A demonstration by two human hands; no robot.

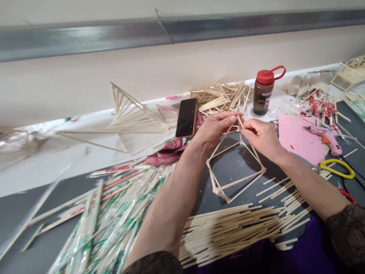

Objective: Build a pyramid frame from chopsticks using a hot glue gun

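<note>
Joining stick frame (240,180), apparently | left hand (218,127), right hand (261,135): closed, pinching its peak (238,118) | toward worktop (203,201) far edge | next likely needs: steady alignment

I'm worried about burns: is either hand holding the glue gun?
No, the glue gun lies apart, while the left hand and right hand hold the stick frame.

we count one left hand (218,128), one right hand (262,137), one held frame (241,180), one phone (186,118), one bottle (261,97), one glue gun (332,141).
</note>
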